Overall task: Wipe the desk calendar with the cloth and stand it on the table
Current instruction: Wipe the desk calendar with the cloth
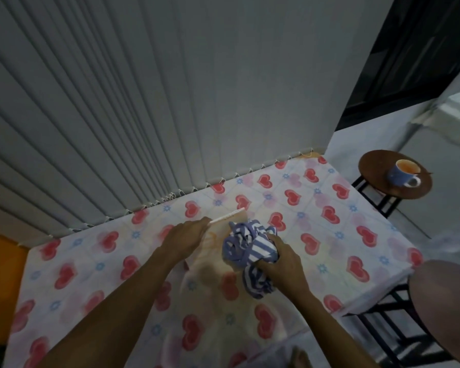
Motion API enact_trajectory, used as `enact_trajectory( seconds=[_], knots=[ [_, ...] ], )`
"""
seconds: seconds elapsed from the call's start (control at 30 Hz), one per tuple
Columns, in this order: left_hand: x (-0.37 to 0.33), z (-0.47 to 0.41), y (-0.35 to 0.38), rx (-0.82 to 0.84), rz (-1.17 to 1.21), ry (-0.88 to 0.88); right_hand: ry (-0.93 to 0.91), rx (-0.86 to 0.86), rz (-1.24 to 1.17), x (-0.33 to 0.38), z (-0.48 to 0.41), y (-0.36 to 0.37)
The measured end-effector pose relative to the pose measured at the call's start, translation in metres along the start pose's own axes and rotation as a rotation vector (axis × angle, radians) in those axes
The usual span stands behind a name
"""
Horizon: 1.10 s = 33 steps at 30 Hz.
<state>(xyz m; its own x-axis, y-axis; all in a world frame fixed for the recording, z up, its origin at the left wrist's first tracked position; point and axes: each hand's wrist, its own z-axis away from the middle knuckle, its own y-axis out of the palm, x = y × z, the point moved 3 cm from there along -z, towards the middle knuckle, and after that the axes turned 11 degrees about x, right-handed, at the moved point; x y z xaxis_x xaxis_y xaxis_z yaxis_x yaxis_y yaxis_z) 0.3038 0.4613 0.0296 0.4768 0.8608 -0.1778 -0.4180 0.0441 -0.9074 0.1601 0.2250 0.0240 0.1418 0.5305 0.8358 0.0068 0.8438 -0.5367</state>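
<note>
The desk calendar (210, 251) is a pale cream card tilted above the table (343, 235), which wears a cloth printed with red hearts. My left hand (186, 239) grips the calendar near its upper left edge, where a thin white strip runs along the top. My right hand (279, 257) is closed on a bunched blue and white striped cloth (247, 243) and presses it against the calendar's right side. The cloth hides part of the card's face.
Grey vertical blinds (170, 102) hang right behind the table's far edge. A round brown stool (393, 176) at the right carries a blue cup (404, 172). Another round stool (444, 301) stands at the lower right beside the table's corner.
</note>
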Motion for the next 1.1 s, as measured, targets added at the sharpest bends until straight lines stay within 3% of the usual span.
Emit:
enact_trajectory(
  seconds=[0.13, 0.3, 0.5, 0.67, 0.73, 0.9, 1.1],
  knots=[
    [0.005, -0.008, -0.011, -0.017, 0.021, -0.028, -0.020, -0.017, -0.018, -0.009, -0.007, -0.007],
    [0.017, -0.018, -0.024, -0.046, 0.298, -0.040, -0.006, -0.043, 0.006, -0.014, -0.016, -0.032],
    [0.023, -0.026, -0.025, -0.118, 0.908, -0.161, -0.061, -0.007, -0.013, 0.014, -0.028, -0.038],
    [-0.013, -0.025, -0.022, -0.148, 1.250, -0.225, -0.165, 0.143, 0.297, 0.037, -0.032, 0.011],
    [-0.024, -0.023, -0.020, -0.183, 1.265, -0.237, -0.162, 0.138, 0.440, 0.038, -0.035, 0.027],
    [-0.030, -0.015, -0.012, -0.279, 1.376, -0.243, -0.057, 0.152, 0.514, 0.037, -0.065, 0.029],
    [-0.036, -0.003, -0.032, -0.425, 1.204, -0.116, -0.070, -0.001, 0.463, 0.071, -0.107, -0.004]
  ],
)
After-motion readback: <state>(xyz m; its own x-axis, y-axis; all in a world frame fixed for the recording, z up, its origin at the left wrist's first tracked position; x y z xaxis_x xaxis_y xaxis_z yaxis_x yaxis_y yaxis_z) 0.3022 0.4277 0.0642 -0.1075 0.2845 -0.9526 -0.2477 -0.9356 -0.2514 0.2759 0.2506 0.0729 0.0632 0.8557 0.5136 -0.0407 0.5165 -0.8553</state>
